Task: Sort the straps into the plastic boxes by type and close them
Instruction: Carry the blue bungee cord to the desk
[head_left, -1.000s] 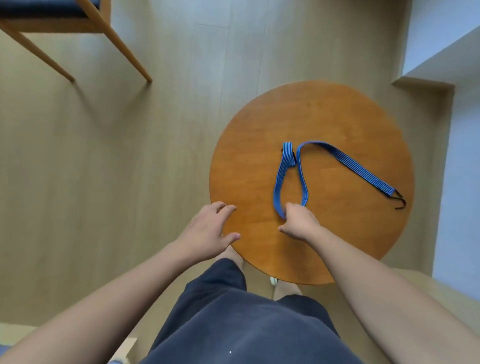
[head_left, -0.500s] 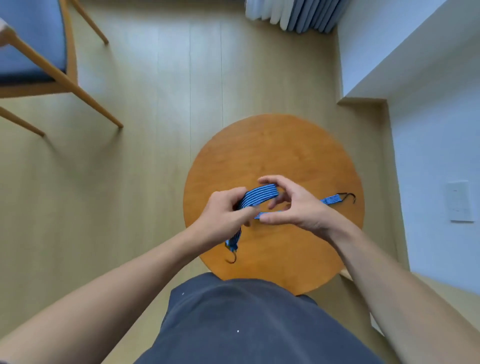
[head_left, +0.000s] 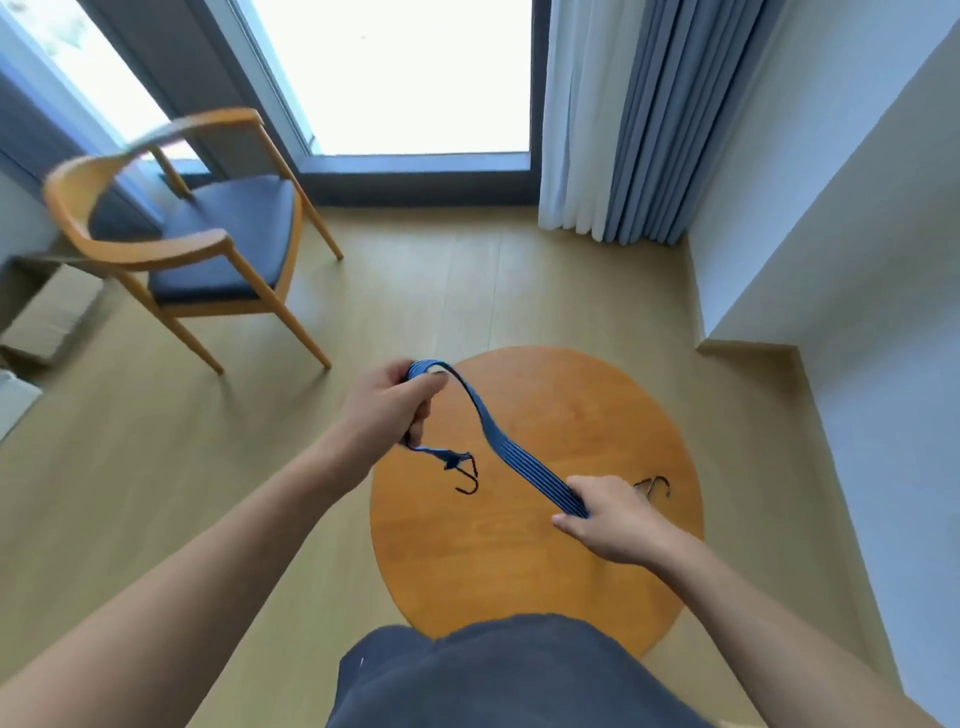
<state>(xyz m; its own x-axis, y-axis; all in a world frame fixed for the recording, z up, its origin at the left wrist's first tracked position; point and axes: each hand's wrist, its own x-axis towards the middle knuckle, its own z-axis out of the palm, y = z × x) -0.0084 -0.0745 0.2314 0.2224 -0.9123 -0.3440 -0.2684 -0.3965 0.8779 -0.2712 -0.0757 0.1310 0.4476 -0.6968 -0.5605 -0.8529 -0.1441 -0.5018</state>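
A blue striped strap (head_left: 511, 454) with black metal hooks at both ends stretches in the air over the round wooden table (head_left: 571, 571). My left hand (head_left: 387, 405) is raised above the table's left edge and grips the strap near one end; a short tail with one hook (head_left: 467, 480) dangles below it. My right hand (head_left: 608, 519) pinches the strap lower down over the table, and the other hook (head_left: 655, 486) pokes out just beyond it. No plastic box is in view.
A wooden armchair (head_left: 176, 244) with a dark seat stands on the floor at the far left. Cardboard (head_left: 47, 317) lies by the left wall. Curtains (head_left: 618, 119) hang at the back right beside a window, and a white ledge (head_left: 831, 234) runs along the right.
The strap lay on the table a second ago; both hands have lifted it and pulled apart, stretching it between them. The view has tilted up, showing the chair and window.
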